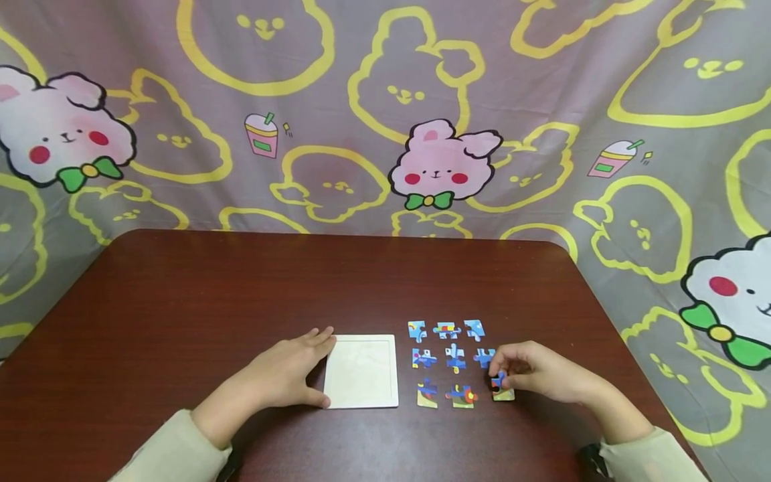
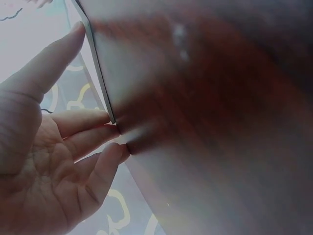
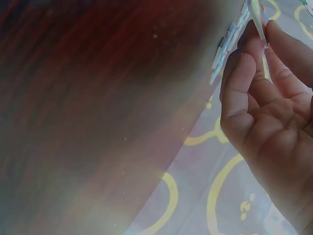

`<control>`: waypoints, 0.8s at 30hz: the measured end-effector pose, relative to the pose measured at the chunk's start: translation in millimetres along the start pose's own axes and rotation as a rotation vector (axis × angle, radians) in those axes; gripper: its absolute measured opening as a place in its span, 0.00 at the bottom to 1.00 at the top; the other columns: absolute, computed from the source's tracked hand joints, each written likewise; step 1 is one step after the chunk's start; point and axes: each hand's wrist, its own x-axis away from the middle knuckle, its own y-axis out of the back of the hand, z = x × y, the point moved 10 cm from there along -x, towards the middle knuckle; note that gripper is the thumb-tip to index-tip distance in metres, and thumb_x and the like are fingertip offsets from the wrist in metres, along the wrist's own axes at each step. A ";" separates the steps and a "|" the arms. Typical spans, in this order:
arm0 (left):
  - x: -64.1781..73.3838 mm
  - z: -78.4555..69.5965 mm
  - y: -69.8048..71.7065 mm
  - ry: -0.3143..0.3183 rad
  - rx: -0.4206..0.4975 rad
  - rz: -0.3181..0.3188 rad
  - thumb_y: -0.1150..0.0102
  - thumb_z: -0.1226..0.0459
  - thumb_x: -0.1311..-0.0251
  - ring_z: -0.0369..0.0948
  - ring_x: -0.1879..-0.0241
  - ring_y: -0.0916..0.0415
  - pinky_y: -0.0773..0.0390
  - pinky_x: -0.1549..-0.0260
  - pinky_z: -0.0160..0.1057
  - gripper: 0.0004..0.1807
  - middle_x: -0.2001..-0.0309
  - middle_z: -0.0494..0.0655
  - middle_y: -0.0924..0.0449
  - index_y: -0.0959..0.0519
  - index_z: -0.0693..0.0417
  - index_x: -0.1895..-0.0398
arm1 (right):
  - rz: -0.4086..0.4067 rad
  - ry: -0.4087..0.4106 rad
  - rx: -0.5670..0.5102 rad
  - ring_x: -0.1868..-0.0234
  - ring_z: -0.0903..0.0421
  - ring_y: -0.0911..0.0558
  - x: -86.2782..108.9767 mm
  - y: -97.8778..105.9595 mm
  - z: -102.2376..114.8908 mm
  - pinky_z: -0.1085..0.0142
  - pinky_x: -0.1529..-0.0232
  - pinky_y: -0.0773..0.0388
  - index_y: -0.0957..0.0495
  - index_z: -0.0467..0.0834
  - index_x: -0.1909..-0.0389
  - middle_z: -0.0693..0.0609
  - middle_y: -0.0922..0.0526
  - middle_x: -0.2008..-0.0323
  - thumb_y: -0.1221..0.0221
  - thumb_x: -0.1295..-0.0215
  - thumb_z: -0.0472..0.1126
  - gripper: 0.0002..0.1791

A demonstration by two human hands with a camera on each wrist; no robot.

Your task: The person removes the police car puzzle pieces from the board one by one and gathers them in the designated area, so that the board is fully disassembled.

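Note:
A pale square puzzle tray (image 1: pixel 361 372) lies flat on the table with a shallow raised border. At its left edge rests my left hand (image 1: pixel 289 372), fingertips by the upper corner and thumb by the lower one. In the left wrist view the fingers (image 2: pixel 88 120) are nearly straight against the tray's rim (image 2: pixel 100 78). My right hand (image 1: pixel 545 375) pinches a jigsaw piece (image 1: pixel 503 395) with blue and green print, between thumb and fingers. This piece (image 3: pixel 257 22) appears tilted off the table in the right wrist view. Several other jigsaw pieces (image 1: pixel 456 358) lie in rows between tray and right hand.
The dark reddish-brown table (image 1: pixel 241 288) has rounded far corners. Behind it and along the sides hangs a curtain (image 1: pixel 337 120) with yellow outlines and cartoon rabbits.

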 end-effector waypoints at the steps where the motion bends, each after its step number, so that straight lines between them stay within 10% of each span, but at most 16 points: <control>1: 0.0 -0.3 0.2 0.000 -0.003 0.000 0.23 0.47 0.55 0.56 0.26 0.41 0.35 0.36 0.65 0.53 0.24 0.56 0.40 0.34 0.62 0.28 | 0.001 -0.004 0.004 0.71 0.56 0.20 0.0 -0.3 -0.5 0.70 0.68 0.22 0.21 0.40 0.59 0.48 0.17 0.70 0.38 0.33 0.36 0.05; 24: 1.6 2.3 8.4 -0.044 0.067 -0.041 0.31 0.50 0.43 0.57 0.27 0.38 0.33 0.35 0.61 0.44 0.26 0.60 0.39 0.34 0.65 0.29 | -0.149 -0.063 0.148 0.63 0.66 0.21 8.6 32.7 -6.0 0.70 0.62 0.21 0.21 0.40 0.57 0.52 0.18 0.64 0.39 0.32 0.37 0.06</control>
